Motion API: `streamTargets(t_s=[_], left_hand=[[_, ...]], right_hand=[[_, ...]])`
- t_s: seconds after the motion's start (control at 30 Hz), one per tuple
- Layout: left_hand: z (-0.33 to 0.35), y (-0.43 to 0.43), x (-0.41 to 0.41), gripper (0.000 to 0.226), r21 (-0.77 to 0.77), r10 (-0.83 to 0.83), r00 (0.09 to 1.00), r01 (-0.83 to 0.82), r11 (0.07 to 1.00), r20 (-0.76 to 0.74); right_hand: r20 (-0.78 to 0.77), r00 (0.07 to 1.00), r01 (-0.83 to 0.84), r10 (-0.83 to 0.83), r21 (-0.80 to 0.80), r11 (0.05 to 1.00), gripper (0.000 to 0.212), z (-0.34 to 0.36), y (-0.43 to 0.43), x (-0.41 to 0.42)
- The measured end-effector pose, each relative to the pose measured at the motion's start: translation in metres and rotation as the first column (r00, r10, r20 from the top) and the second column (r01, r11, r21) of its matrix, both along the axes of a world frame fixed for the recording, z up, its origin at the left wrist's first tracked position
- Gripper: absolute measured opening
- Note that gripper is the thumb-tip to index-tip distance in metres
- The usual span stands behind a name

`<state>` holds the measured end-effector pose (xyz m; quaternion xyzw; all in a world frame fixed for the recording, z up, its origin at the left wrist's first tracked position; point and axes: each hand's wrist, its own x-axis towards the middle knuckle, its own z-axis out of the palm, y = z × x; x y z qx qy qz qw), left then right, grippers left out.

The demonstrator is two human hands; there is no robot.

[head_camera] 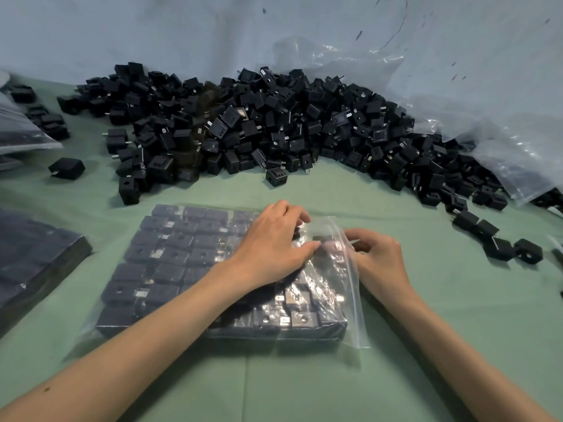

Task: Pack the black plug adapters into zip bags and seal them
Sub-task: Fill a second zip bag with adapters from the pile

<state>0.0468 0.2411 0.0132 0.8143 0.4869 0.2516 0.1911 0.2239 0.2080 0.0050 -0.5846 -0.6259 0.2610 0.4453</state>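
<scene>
The left hand sits right on top of the zip bag, so a good chunk of the black plug adapters inside is covered. Can't tell if its fingertips hold anything. The right hand pinches the bag's mouth with its fingertips tucked out of sight, and glare hides the zip line. The packed bag on the left runs off the edge, same with the big clear plastic sheet on the right, which blurs part of the pile under it.
</scene>
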Motion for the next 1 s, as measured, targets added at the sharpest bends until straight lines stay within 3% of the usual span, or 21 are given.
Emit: streamTargets(t_s=[0.07, 0.17, 0.27, 0.4, 0.53, 0.7, 0.87, 1.0], left_hand=[[-0.002, 0.0, 0.001, 0.038, 0.015, 0.017, 0.999, -0.017, 1.0, -0.034], [-0.004, -0.001, 0.001, 0.038, 0.025, 0.04, 0.998, -0.038, 0.999, -0.052], [-0.003, -0.002, 0.001, 0.043, 0.044, 0.044, 0.997, -0.041, 0.998, -0.063], [-0.001, -0.004, 0.003, 0.051, 0.032, 0.01, 0.989, -0.005, 0.999, -0.149], [-0.001, -0.004, 0.003, 0.055, 0.029, -0.002, 0.98, 0.008, 1.0, -0.198], [-0.001, -0.004, 0.002, 0.052, -0.005, 0.001, 0.984, -0.002, 1.0, -0.177], [-0.003, -0.003, 0.002, 0.047, -0.03, 0.0, 0.991, -0.004, 1.0, -0.136], [-0.003, -0.003, 0.002, 0.047, -0.044, -0.022, 0.994, 0.017, 0.999, -0.108]], right_hand=[[-0.059, 0.997, 0.043, -0.046, -0.056, 0.997, 0.011, -0.001, 0.016, -0.002], [-0.239, 0.961, 0.091, -0.141, -0.209, 0.974, 0.026, -0.005, 0.032, -0.007], [-0.219, 0.963, 0.112, -0.154, -0.193, 0.975, 0.023, -0.011, 0.033, -0.011], [-0.241, 0.97, -0.08, 0.044, -0.139, 0.987, 0.021, -0.016, 0.023, -0.006], [-0.002, 0.985, -0.173, 0.173, -0.076, 0.982, 0.024, -0.016, 0.024, -0.004], [0.013, 0.954, -0.3, 0.301, -0.051, 0.953, 0.029, -0.012, 0.019, 0.001], [0.154, 0.883, -0.412, 0.443, -0.195, 0.89, 0.037, -0.01, 0.007, 0.013], [0.07, 0.851, -0.486, 0.521, -0.271, 0.831, 0.026, -0.004, -0.004, 0.023]])
